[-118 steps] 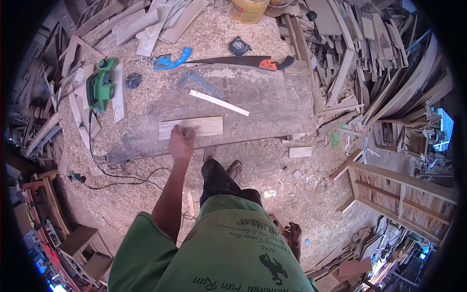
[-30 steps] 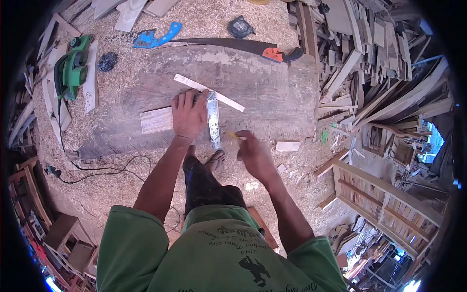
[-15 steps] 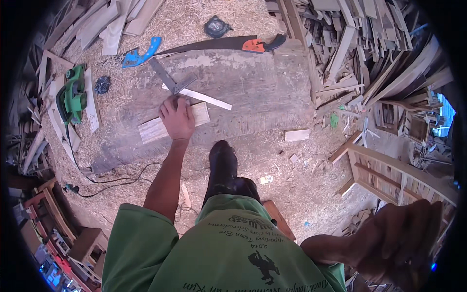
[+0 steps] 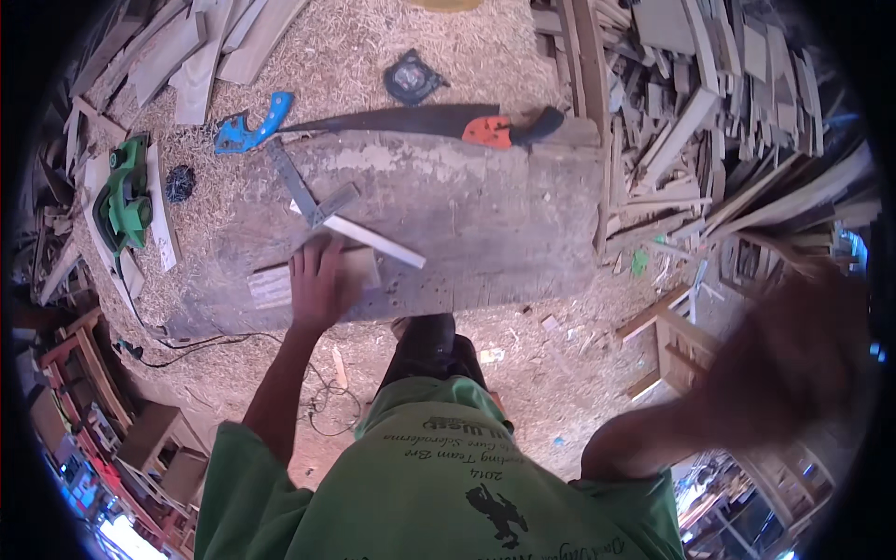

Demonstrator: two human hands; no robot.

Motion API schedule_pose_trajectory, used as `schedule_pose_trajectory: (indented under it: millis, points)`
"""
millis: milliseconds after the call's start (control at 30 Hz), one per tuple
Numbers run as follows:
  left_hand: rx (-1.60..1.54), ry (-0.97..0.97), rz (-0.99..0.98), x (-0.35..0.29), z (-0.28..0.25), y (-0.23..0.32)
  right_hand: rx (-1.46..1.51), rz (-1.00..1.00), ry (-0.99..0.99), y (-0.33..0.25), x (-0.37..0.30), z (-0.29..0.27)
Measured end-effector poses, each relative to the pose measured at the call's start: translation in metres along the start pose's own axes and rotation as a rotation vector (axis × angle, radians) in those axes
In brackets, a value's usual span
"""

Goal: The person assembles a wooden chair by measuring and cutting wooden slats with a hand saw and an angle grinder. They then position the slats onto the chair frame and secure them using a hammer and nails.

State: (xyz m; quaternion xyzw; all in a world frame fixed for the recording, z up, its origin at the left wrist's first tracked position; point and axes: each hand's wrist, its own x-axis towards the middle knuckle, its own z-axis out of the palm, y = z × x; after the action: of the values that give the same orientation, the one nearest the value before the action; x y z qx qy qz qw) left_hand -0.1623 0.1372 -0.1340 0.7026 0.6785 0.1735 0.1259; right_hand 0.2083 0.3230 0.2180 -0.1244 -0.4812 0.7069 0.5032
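Observation:
My left hand (image 4: 322,285) bends its fingers over a short wooden board (image 4: 273,286) and holds it against the worn wooden work surface (image 4: 485,205). Just beyond the fingertips, a thin pale wood strip (image 4: 383,245) lies at a slant under a metal try square (image 4: 297,177). My right hand (image 4: 793,345) is raised at the far right, close to the camera. Motion smears its fingers, so what it holds, if anything, cannot be made out.
A handsaw (image 4: 401,121) with an orange and black handle, a blue saw handle (image 4: 257,131) and a dark tape measure (image 4: 413,78) lie along the far side. A green power planer (image 4: 128,201) rests at left, its cord trailing nearer. Scrap wood (image 4: 677,121) piles up at right.
The view has tilted, so the work surface sits lower. My right hand is higher in the picture. A small wood block near the surface's right front no longer shows there. My left hand stays on the board.

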Motion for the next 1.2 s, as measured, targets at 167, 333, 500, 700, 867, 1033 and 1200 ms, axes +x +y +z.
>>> schedule_pose_trajectory:
  millis: [167,333,500,700,867,1033,1200]
  points:
    - [0.143,-0.236,0.063,-0.039,-0.021,-0.01,-1.559,0.444,-0.047,0.23,0.018,-0.159]
    - [0.095,-0.281,0.018,0.004,-0.018,0.067,-2.025,0.263,-0.401,0.281,0.012,-0.227]
    - [-0.064,-0.247,0.073,0.1,0.048,0.165,-1.923,0.164,-0.554,0.237,0.047,-0.227]
    - [-0.057,-0.142,0.053,0.165,0.106,0.219,-1.724,0.345,-0.408,0.073,0.061,-0.206]
    - [-0.107,-0.069,0.139,0.202,0.139,0.256,-1.628,0.514,-0.053,-0.03,-0.014,-0.225]
    - [-0.087,0.023,0.185,0.251,0.158,0.296,-0.985,0.57,0.654,-0.059,-0.116,-0.203]
    - [-0.055,0.002,0.17,0.258,0.162,0.304,-0.836,0.56,0.715,-0.045,-0.179,-0.191]
